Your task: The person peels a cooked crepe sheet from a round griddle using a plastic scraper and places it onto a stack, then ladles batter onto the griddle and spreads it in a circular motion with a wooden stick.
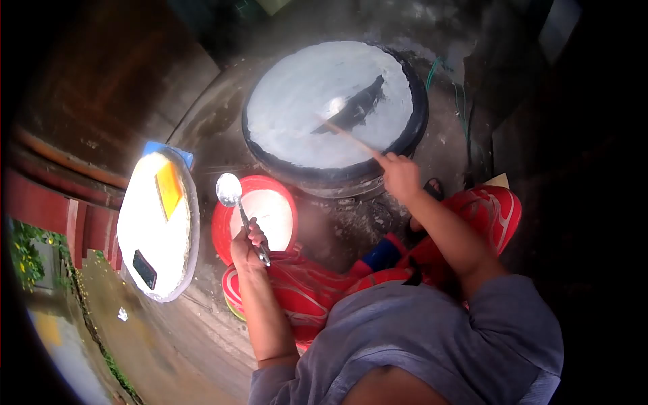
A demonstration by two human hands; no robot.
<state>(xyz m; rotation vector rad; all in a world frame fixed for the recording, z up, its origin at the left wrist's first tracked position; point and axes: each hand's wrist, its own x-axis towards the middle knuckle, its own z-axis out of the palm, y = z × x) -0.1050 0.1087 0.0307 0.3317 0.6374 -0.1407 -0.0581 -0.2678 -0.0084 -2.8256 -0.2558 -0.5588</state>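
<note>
My left hand is closed around the handle of a metal ladle, whose bowl is coated in white. It is held over the edge of a red bucket that contains white batter. In my right hand, fingers wrapped round it, is a thin wooden stick that reaches over a large round griddle. White batter covers most of that griddle, apart from a dark uncovered streak near the stick's far end. Whether the stick's tip touches the batter I cannot tell.
At the left stands a round white surface with a yellow item and a dark phone-like rectangle on it. A blue object shows behind it. Green cords run down at the right. Steam hangs around the griddle.
</note>
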